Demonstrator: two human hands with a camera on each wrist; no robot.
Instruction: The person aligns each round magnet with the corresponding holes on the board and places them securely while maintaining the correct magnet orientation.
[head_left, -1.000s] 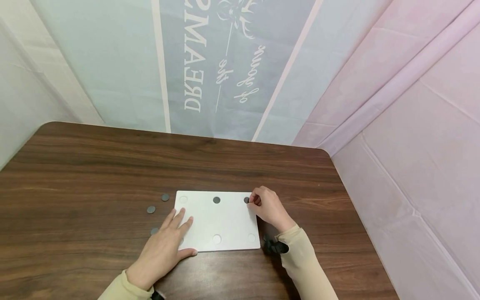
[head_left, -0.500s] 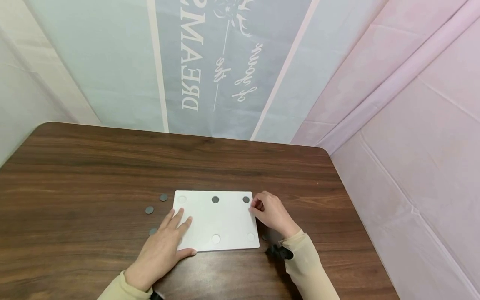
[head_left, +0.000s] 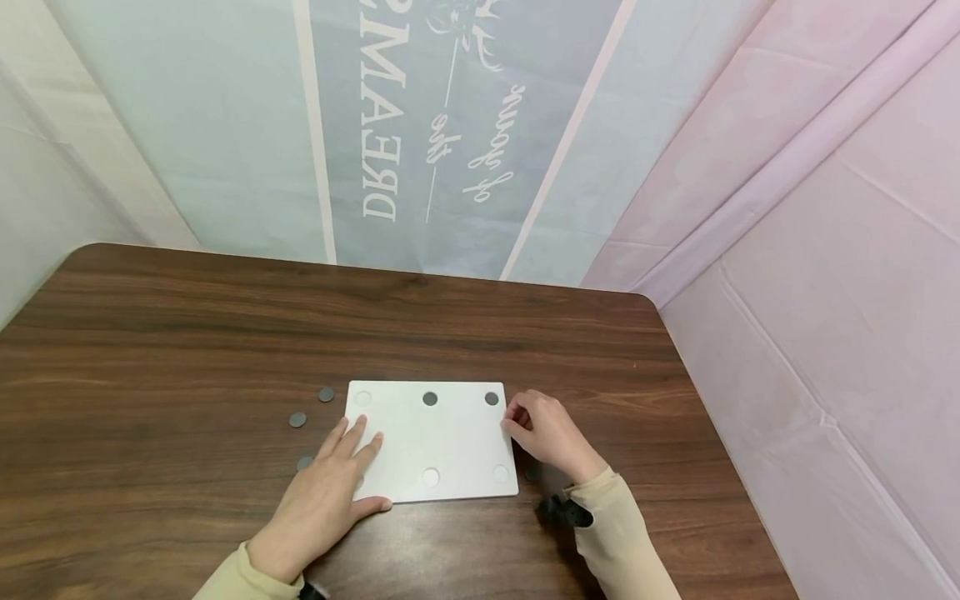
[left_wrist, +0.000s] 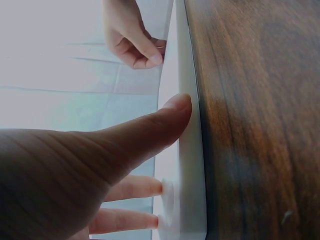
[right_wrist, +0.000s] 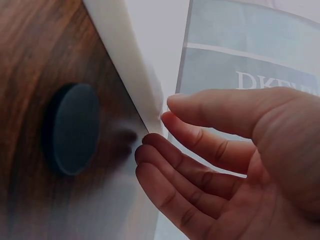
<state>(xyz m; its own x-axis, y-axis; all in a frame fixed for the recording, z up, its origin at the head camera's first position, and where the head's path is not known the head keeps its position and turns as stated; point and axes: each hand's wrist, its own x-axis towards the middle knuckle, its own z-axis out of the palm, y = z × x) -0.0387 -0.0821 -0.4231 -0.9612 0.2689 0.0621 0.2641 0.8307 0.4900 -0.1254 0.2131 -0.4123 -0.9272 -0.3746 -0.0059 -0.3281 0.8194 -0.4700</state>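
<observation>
A white rectangular board (head_left: 438, 437) with round recesses lies on the table. Two of its recesses along the far edge hold dark grey discs, one in the middle (head_left: 430, 399) and one at the right corner (head_left: 491, 398). My left hand (head_left: 318, 492) rests spread over the board's left side, its thumb (left_wrist: 167, 117) along the near edge. At the board's right edge my right hand (head_left: 551, 429) hovers with loosely bent fingers; the right wrist view shows nothing between thumb and fingers (right_wrist: 200, 140). Below that hand, a loose dark disc (right_wrist: 75, 130) lies beside the board.
Left of the board, several dark discs lie on the brown wooden table (head_left: 225, 333): one far (head_left: 326, 394), one farther left (head_left: 297, 420), one partly behind my left hand (head_left: 303, 463). A printed cloth (head_left: 450, 150) hangs behind the table.
My right hand has drawn away from the disc at the board's far right corner and moved slightly right and nearer. That disc stays in its recess. The left hand holds its place.
</observation>
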